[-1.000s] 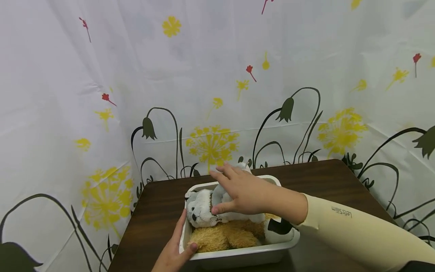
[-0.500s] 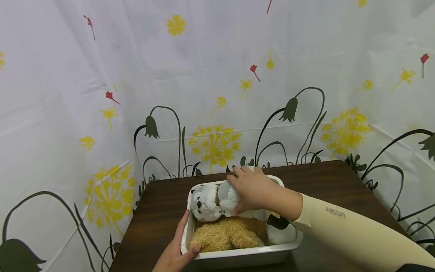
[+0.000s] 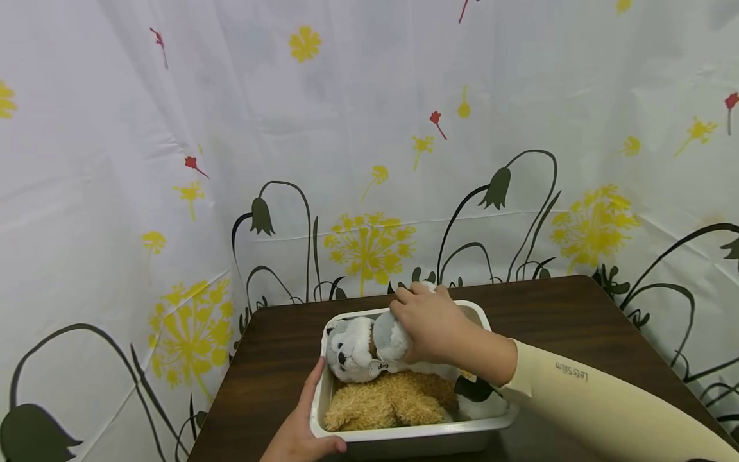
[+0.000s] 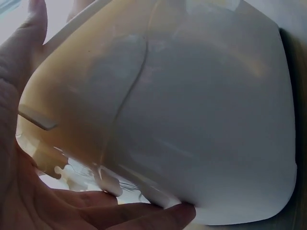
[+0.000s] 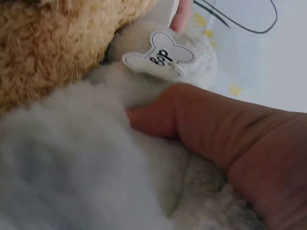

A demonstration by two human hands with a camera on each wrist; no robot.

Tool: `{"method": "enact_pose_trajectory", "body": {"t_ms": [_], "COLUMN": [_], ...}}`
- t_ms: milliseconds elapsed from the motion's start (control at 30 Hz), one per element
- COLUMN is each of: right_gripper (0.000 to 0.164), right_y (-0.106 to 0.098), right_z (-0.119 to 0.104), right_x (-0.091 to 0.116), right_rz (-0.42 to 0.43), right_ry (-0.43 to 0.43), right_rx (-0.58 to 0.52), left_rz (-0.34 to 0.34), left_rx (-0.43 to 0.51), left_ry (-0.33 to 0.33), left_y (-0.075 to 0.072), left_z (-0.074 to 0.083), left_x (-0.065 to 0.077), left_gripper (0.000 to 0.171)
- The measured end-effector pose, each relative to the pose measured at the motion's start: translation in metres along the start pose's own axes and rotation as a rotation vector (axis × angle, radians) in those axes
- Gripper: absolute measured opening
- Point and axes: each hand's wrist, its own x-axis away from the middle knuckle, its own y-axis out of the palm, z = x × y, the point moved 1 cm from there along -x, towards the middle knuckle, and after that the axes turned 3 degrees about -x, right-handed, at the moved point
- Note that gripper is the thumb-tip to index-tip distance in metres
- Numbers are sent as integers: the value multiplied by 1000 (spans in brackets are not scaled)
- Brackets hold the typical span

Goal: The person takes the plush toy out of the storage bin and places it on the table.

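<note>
A grey-and-white stuffed dog [image 3: 351, 350] lies on its side along the back of a white plastic tub [image 3: 416, 434], its head toward the left. My right hand [image 3: 433, 324] grips the dog's body from above, fingers over the far side and thumb [image 5: 156, 117] sunk in the fur near a bone-shaped tag [image 5: 160, 56]. At the tub's near left corner, my left hand [image 3: 299, 420] holds the outside, thumb along the front wall and fingers along the left side. Fingertips [image 4: 180, 214] touch the wall in the left wrist view. A curly golden-brown plush [image 3: 375, 404] lies in front of the dog.
A white plush part with a black patch [image 3: 484, 401] fills the tub's right end. The tub stands on a dark wooden table [image 3: 260, 366]. Behind the table hangs a white curtain [image 3: 358, 115] printed with flowers.
My right hand has lowered and closed its fingers on the dog's body, moving slightly right off the neck. My left thumb has slipped from above the rim to the tub's front wall.
</note>
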Motion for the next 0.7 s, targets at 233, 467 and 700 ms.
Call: {"method": "enact_pose_trajectory", "body": {"t_ms": [233,467,700], "right_gripper": [74,69,63], "right_y": [-20,-59,-84], "right_z": [23,82,115], "right_x": [13,42,72], "right_rz": [237,784,1141], "right_ry": [131,283,255], "right_rx": [-182,-694,-1228], "left_rz": [65,130,124], "left_rx": [-47,-13,14], "left_ry": [-211,-179,-194], "left_y": [6,13,15], "left_z": [13,12,12], "left_x": [1,-7,-18], "left_gripper": [116,113,111]}}
